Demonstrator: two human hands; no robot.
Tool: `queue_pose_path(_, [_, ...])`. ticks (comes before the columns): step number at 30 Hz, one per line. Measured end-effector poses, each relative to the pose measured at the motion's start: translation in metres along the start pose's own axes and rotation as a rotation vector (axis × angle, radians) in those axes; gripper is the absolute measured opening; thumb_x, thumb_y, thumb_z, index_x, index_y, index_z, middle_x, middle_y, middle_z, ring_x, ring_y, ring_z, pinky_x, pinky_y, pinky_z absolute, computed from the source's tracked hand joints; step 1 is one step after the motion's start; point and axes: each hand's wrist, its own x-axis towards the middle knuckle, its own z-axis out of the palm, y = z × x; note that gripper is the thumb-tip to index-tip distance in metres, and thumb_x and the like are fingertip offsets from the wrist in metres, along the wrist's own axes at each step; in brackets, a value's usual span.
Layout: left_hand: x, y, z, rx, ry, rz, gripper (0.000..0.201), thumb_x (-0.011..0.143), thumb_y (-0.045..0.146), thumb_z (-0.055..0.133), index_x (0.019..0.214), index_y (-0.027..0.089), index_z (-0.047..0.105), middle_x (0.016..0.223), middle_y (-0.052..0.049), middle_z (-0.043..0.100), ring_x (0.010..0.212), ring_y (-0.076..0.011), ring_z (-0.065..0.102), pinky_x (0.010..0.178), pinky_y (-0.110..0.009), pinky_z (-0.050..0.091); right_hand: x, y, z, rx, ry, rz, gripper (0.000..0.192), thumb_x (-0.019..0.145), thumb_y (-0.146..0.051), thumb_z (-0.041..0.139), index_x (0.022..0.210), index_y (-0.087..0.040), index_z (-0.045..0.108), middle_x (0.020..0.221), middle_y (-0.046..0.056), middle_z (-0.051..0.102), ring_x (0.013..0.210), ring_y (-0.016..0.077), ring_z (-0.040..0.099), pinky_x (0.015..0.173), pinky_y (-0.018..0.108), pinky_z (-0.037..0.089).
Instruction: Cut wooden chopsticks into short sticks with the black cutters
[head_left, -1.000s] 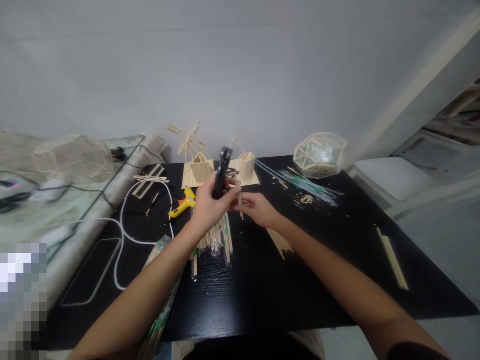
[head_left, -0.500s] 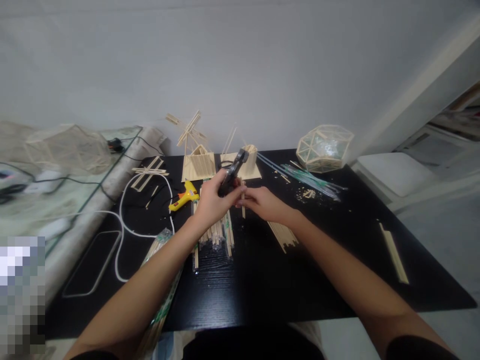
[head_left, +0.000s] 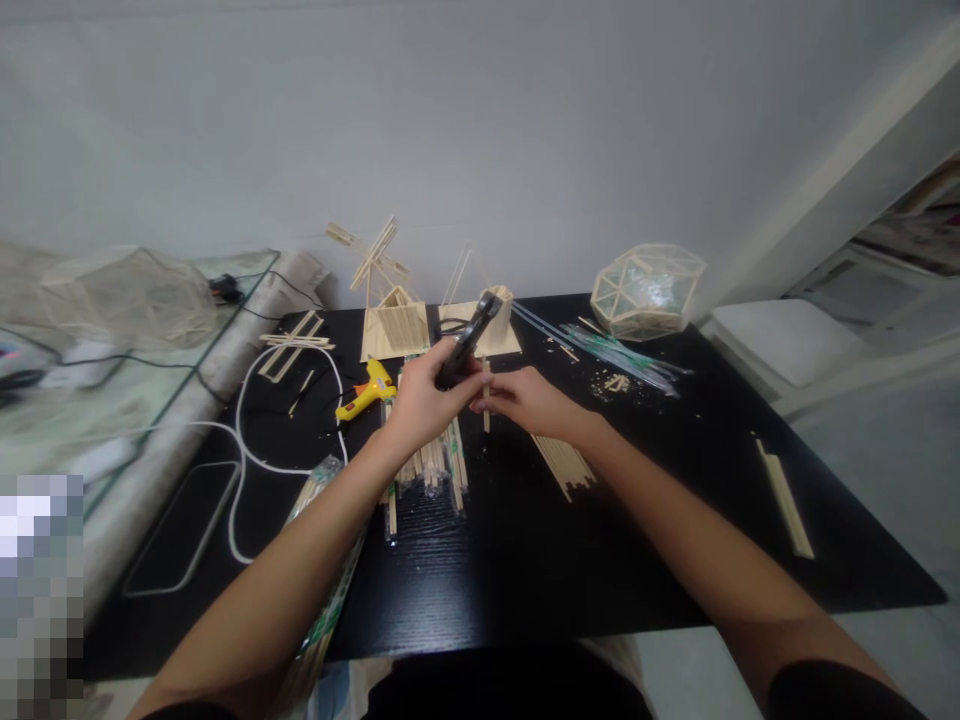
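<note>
My left hand is closed around a black hand tool with a greyish head pointing up and away; its exact kind is hard to make out. Its thumb reaches towards my right hand, whose fingers are pinched on a short thin wooden stick that stands roughly upright between the two hands. Under my right wrist lies a row of wooden sticks. Bundles of wooden sticks in plastic wrap rest beneath my left hand, with a yellow glue gun just to their left.
Behind the hands stand a wooden stick windmill model and a second stick model on bases. A geodesic stick frame, plastic wrappers and wood scraps lie right. A white cable loops across the black table.
The whole view has shifted very slightly. Both hands keep nearly the same pose, with the tool and the stick still in them.
</note>
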Motion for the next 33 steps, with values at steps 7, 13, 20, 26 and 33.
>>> queue_pose_path(7, [0.0011, 0.0027, -0.0009, 0.054, 0.007, 0.022, 0.014, 0.081, 0.029, 0.075, 0.085, 0.022, 0.064, 0.080, -0.001, 0.068, 0.073, -0.0154, 0.063, 0.071, -0.032, 0.051, 0.0002, 0.0017, -0.0004, -0.020, -0.009, -0.001, 0.020, 0.094, -0.031, 0.065, 0.082, -0.017, 0.071, 0.063, -0.004, 0.058, 0.057, 0.0096, 0.046, 0.061, 0.027, 0.034])
queue_pose_path(13, [0.0008, 0.0022, 0.0004, 0.015, 0.032, 0.050, 0.013, 0.082, 0.028, 0.074, 0.088, 0.021, 0.065, 0.083, -0.001, 0.070, 0.077, -0.0156, 0.065, 0.076, -0.032, 0.052, 0.0009, 0.0019, -0.0007, -0.026, 0.003, -0.002, 0.022, 0.094, -0.031, 0.067, 0.079, -0.015, 0.071, 0.063, -0.003, 0.060, 0.058, 0.0096, 0.050, 0.062, 0.026, 0.036])
queue_pose_path(20, [0.0018, 0.0011, -0.0037, 0.070, 0.004, 0.070, 0.015, 0.081, 0.030, 0.076, 0.086, 0.020, 0.066, 0.081, -0.001, 0.069, 0.075, -0.0145, 0.063, 0.072, -0.030, 0.052, 0.0003, -0.0014, -0.0007, -0.039, -0.014, -0.004, 0.017, 0.094, -0.030, 0.066, 0.089, -0.016, 0.075, 0.065, -0.003, 0.062, 0.059, 0.0098, 0.051, 0.062, 0.025, 0.037])
queue_pose_path(26, [0.0017, 0.0016, -0.0061, 0.055, -0.019, 0.069, 0.015, 0.080, 0.029, 0.077, 0.086, 0.021, 0.066, 0.083, -0.001, 0.069, 0.075, -0.0146, 0.064, 0.071, -0.029, 0.052, 0.0001, -0.0001, -0.0003, -0.042, -0.017, -0.003, 0.024, 0.095, -0.033, 0.064, 0.082, -0.016, 0.074, 0.062, -0.003, 0.059, 0.059, 0.0104, 0.050, 0.062, 0.026, 0.036])
queue_pose_path(33, [0.0021, 0.0008, -0.0071, 0.028, -0.018, 0.069, 0.016, 0.080, 0.029, 0.078, 0.087, 0.021, 0.066, 0.084, -0.001, 0.070, 0.076, -0.0145, 0.065, 0.072, -0.030, 0.053, 0.0000, -0.0007, 0.0012, -0.060, -0.009, 0.001, 0.024, 0.096, -0.032, 0.064, 0.083, -0.015, 0.075, 0.062, -0.003, 0.058, 0.058, 0.0101, 0.049, 0.062, 0.026, 0.035])
